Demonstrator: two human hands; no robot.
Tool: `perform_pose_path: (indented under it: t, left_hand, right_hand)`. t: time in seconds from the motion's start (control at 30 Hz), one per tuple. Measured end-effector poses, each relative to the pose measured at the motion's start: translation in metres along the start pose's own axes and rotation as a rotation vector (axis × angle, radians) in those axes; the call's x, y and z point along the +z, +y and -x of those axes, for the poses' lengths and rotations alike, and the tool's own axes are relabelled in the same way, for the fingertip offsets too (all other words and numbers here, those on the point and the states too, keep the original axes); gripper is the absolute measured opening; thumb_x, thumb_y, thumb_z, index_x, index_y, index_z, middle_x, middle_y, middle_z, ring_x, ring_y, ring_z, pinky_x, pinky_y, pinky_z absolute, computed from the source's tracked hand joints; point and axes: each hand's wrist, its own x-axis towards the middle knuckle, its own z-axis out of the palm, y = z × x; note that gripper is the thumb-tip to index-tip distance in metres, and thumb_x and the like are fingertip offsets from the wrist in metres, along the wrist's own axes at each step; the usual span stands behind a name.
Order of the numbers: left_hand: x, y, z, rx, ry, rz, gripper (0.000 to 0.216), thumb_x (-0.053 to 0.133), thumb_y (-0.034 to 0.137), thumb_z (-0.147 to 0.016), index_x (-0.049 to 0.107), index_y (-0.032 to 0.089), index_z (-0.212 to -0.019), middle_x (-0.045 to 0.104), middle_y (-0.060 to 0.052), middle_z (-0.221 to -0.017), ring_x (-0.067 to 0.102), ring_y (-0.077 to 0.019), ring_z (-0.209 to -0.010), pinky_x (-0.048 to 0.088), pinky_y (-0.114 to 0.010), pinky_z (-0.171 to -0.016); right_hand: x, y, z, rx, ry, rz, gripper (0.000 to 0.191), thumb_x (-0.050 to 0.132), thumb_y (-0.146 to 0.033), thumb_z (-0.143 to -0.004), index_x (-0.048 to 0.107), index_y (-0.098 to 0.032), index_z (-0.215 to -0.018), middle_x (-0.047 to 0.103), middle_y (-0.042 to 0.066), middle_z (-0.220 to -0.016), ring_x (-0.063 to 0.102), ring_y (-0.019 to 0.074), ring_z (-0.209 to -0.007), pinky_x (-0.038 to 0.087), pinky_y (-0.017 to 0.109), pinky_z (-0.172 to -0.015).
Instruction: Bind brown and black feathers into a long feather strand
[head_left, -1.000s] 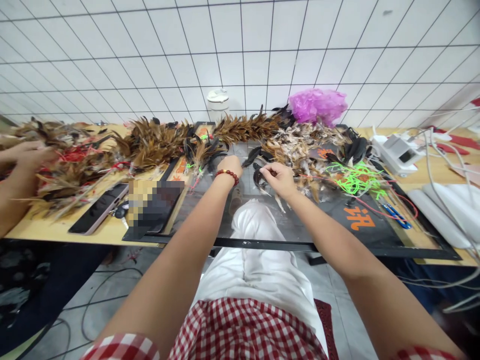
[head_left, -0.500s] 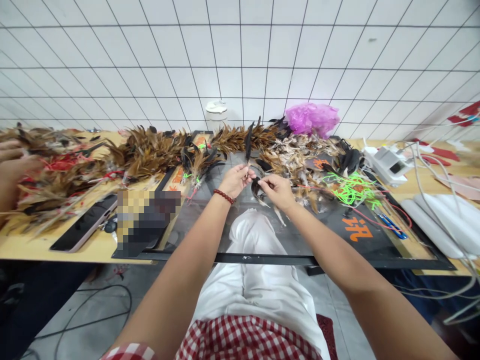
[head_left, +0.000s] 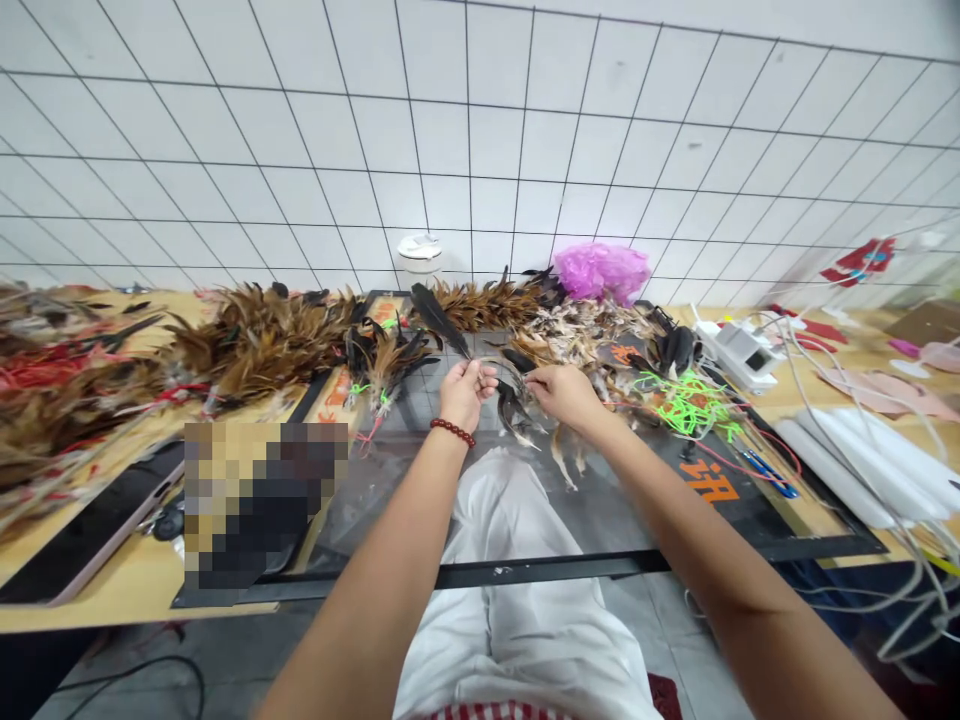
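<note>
My left hand (head_left: 465, 396), with a beaded bracelet on the wrist, pinches the quill end of a long black feather (head_left: 441, 318). The feather's tip leans up and to the left. Close beside it, my right hand (head_left: 564, 396) has thumb and forefinger pressed together on a small feather, mostly covered by the fingers. Just below its fingertips, dark curved feathers (head_left: 513, 412) lie on the black board (head_left: 420, 480). To the right is a loose pile of brown and pale feathers (head_left: 577, 340). A tied feather bunch (head_left: 386, 362) lies left of my hands.
A long brown feather garland (head_left: 262, 330) runs along the back left. Behind stand a white lidded cup (head_left: 420, 258) and a pink plastic bag (head_left: 602, 272). Green strings (head_left: 694, 403), blue snips (head_left: 771, 474), a white charger (head_left: 746, 355) and cables lie right; a phone (head_left: 97, 520) lies left.
The view has shifted. The black feather in my left hand has tipped from upright to leaning left. My right hand has moved off the dark curved feather, which now lies below it.
</note>
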Motion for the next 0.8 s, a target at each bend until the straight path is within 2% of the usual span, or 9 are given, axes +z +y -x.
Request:
perform_pose_path:
  t: [0.13, 0.23, 0.33, 0.43, 0.5, 0.57, 0.67, 0.8]
  left_hand:
    - [0.004, -0.003, 0.002, 0.012, -0.002, -0.067, 0.013, 0.059, 0.021, -0.088, 0.049, 0.016, -0.081, 0.065, 0.001, -0.063, 0.058, -0.0065, -0.047, 0.042, -0.017, -0.047]
    - [0.006, -0.004, 0.003, 0.014, 0.012, -0.085, 0.014, 0.060, 0.021, -0.088, 0.049, 0.016, -0.081, 0.064, 0.002, -0.062, 0.057, -0.0065, -0.046, 0.042, -0.018, -0.048]
    - [0.007, -0.004, 0.003, 0.027, 0.007, -0.090, 0.012, 0.058, 0.020, -0.088, 0.048, 0.017, -0.082, 0.064, 0.002, -0.062, 0.056, -0.0063, -0.045, 0.041, -0.018, -0.047]
    - [0.005, -0.005, 0.002, 0.026, -0.008, -0.082, 0.012, 0.057, 0.018, -0.088, 0.048, 0.016, -0.080, 0.064, 0.001, -0.062, 0.056, -0.0068, -0.045, 0.041, -0.019, -0.047]
    - [0.005, -0.005, 0.002, 0.023, -0.022, -0.076, 0.013, 0.057, 0.018, -0.088, 0.048, 0.016, -0.080, 0.064, 0.000, -0.063, 0.057, -0.0071, -0.046, 0.041, -0.019, -0.047]
    - [0.004, -0.006, 0.003, 0.026, -0.028, -0.079, 0.013, 0.059, 0.019, -0.087, 0.048, 0.016, -0.080, 0.065, 0.000, -0.063, 0.057, -0.0069, -0.047, 0.042, -0.019, -0.048]
    - [0.004, -0.007, 0.003, 0.032, -0.032, -0.086, 0.016, 0.063, 0.023, -0.085, 0.049, 0.017, -0.080, 0.064, 0.001, -0.063, 0.057, -0.0071, -0.047, 0.041, -0.019, -0.048]
    - [0.004, -0.007, 0.003, 0.028, -0.041, -0.095, 0.019, 0.066, 0.025, -0.083, 0.049, 0.017, -0.079, 0.064, 0.001, -0.062, 0.056, -0.0071, -0.046, 0.041, -0.019, -0.047]
  right_hand:
    - [-0.001, -0.013, -0.034, 0.123, -0.117, 0.250, 0.025, 0.052, -0.025, -0.088, 0.075, -0.020, -0.094, 0.074, 0.015, -0.099, 0.069, 0.0297, -0.096, 0.050, 0.036, -0.077]
    - [0.010, -0.017, -0.050, 0.245, -0.120, 0.294, 0.028, 0.058, -0.032, -0.086, 0.073, -0.015, -0.102, 0.071, 0.021, -0.106, 0.069, 0.0331, -0.098, 0.051, 0.039, -0.079]
    - [0.014, -0.014, -0.054, 0.264, -0.118, 0.314, 0.028, 0.055, -0.031, -0.088, 0.074, -0.015, -0.101, 0.072, 0.021, -0.104, 0.069, 0.0316, -0.096, 0.051, 0.039, -0.079]
    - [0.006, -0.007, -0.051, 0.245, -0.024, 0.272, 0.028, 0.050, -0.028, -0.089, 0.076, -0.019, -0.094, 0.074, 0.016, -0.096, 0.069, 0.0264, -0.090, 0.049, 0.034, -0.076]
    - [-0.002, -0.001, -0.049, 0.232, 0.084, 0.160, 0.027, 0.050, -0.030, -0.089, 0.075, -0.020, -0.090, 0.074, 0.011, -0.090, 0.068, 0.0230, -0.084, 0.048, 0.031, -0.073]
    - [-0.007, 0.003, -0.047, 0.227, 0.136, 0.027, 0.025, 0.053, -0.034, -0.087, 0.075, -0.021, -0.087, 0.073, 0.006, -0.082, 0.066, 0.0198, -0.078, 0.047, 0.029, -0.070]
    - [-0.004, 0.002, -0.045, 0.248, 0.056, -0.017, 0.021, 0.058, -0.036, -0.084, 0.074, -0.022, -0.083, 0.072, 0.005, -0.079, 0.065, 0.0195, -0.075, 0.048, 0.030, -0.070]
    - [0.011, -0.007, -0.048, 0.279, -0.107, 0.186, 0.021, 0.063, -0.037, -0.080, 0.074, -0.019, -0.083, 0.072, 0.014, -0.091, 0.067, 0.0270, -0.087, 0.049, 0.036, -0.074]
